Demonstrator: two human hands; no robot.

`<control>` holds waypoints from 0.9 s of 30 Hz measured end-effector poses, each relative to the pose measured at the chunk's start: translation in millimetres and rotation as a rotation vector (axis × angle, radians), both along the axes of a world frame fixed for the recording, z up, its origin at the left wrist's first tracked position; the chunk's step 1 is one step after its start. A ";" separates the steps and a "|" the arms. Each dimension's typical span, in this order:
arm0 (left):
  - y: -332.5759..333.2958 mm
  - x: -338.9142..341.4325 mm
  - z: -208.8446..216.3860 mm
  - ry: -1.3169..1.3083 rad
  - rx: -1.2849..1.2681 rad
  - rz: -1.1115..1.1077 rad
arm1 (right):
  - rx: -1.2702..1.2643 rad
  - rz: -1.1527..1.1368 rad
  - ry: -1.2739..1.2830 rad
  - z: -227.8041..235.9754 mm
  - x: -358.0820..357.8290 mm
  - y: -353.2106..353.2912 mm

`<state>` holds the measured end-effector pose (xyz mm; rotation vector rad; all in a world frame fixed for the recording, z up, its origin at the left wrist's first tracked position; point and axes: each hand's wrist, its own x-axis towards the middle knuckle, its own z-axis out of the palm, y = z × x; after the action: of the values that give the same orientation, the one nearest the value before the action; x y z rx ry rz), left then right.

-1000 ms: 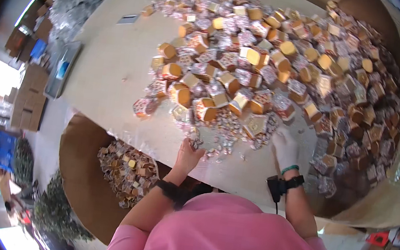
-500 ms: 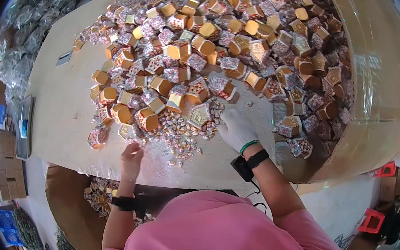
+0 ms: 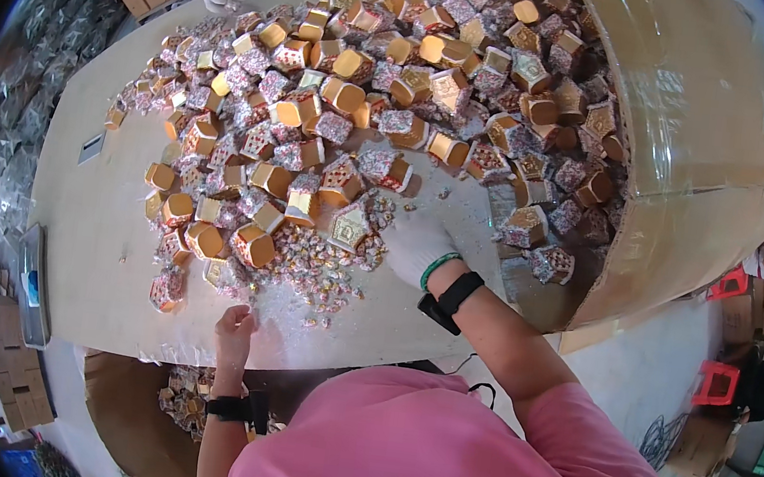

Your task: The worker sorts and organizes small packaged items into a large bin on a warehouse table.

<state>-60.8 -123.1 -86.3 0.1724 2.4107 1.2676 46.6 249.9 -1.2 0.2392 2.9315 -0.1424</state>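
Head view: my bare left hand [image 3: 236, 325] is curled, apart from my knit-gloved right hand [image 3: 417, 247] beside small shiny pieces [image 3: 315, 266]; boxy, speckled houses [image 3: 340, 181] heap the smooth worktop [image 3: 91, 212]; I can't tell if either grips.

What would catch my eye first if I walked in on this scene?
Probably the big heap of small house-shaped pieces, many showing gold-coloured faces, spread over the middle and far side of the table. Next comes the bright pink shirt at the bottom of the view. Between them, the white-gloved right hand is beside a scatter of tiny wrapped-looking bits, with the left hand near the table's front edge.
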 end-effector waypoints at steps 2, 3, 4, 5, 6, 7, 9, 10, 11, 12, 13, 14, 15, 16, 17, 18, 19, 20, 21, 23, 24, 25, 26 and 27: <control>-0.8 -0.2 -4.0 -0.007 -0.007 -0.011 | 0.099 0.086 -0.126 14.3 -5.7 -6.6; 0.5 -1.1 -2.7 -0.023 0.005 -0.001 | 0.183 0.135 -0.143 18.6 -7.1 -12.1; 2.4 -1.6 -0.9 -0.039 0.017 0.009 | 0.197 0.147 -0.123 18.4 -7.4 -14.6; 4.8 -2.4 0.7 -0.055 0.028 0.019 | 0.211 0.160 -0.103 17.6 -7.6 -16.2; 4.3 -3.3 2.4 -0.063 0.031 0.019 | 0.224 0.179 -0.081 21.1 -9.6 -18.7; 3.9 -4.3 3.9 -0.071 0.034 0.021 | 0.221 0.195 -0.088 26.1 -11.0 -19.9; 2.3 -4.3 4.7 -0.008 0.059 0.042 | 0.213 0.240 -0.098 37.9 -15.2 -24.3; 1.6 -6.4 4.1 0.068 0.071 0.060 | 0.130 0.215 -0.083 31.9 -16.8 -24.3; 3.2 -8.2 3.7 0.144 0.082 0.077 | 0.046 0.192 -0.069 20.5 -13.2 -17.4; 3.4 -10.4 8.4 0.268 0.071 0.044 | -0.051 0.190 -0.048 11.2 -13.8 -17.3; 2.1 -12.8 13.6 0.318 -0.099 0.060 | -0.165 0.157 -0.046 17.5 -12.4 -20.9; 3.2 -13.6 19.9 0.456 -0.126 0.032 | -0.281 0.130 -0.050 25.9 -9.4 -23.0; 3.3 -19.3 19.7 0.586 -0.093 -0.009 | -0.417 0.129 0.007 24.7 -4.7 -24.9; 11.1 -24.9 34.1 0.691 -0.223 -0.097 | -0.550 0.111 0.055 22.1 2.0 -25.8; 16.5 -29.1 45.2 0.714 -0.264 -0.145 | -0.574 0.100 0.004 30.2 4.5 -29.7; 19.3 -32.1 53.4 0.697 -0.376 -0.178 | -0.592 0.087 -0.048 37.0 8.4 -32.6; 25.0 -36.2 62.7 0.717 -0.506 -0.287 | -0.636 0.066 -0.019 22.0 14.2 -32.5; 25.7 -39.3 69.6 0.731 -0.636 -0.398 | -0.623 0.077 -0.040 11.1 17.1 -32.2; 24.3 -41.5 65.2 0.768 -0.701 -0.427 | -0.603 0.079 -0.063 10.1 19.3 -31.8; 21.0 -47.6 51.8 0.841 -0.832 -0.485 | -0.598 0.108 0.001 2.0 24.7 -32.6; 22.9 -49.7 53.9 0.786 -0.816 -0.500 | -0.580 0.101 -0.005 -1.2 26.6 -32.8; 25.3 -52.1 56.5 0.732 -0.800 -0.514 | -0.563 0.094 -0.010 -3.4 27.8 -33.2; 27.2 -54.1 58.7 0.678 -0.785 -0.528 | -0.545 0.088 -0.016 -5.4 28.2 -33.9; 30.7 -55.5 59.1 0.648 -0.769 -0.503 | -0.583 0.093 -0.015 -9.7 29.6 -34.9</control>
<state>-116.3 -92.4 -27.2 0.9919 2.8988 0.0049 76.2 215.1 -10.9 0.0123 2.7279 -0.9474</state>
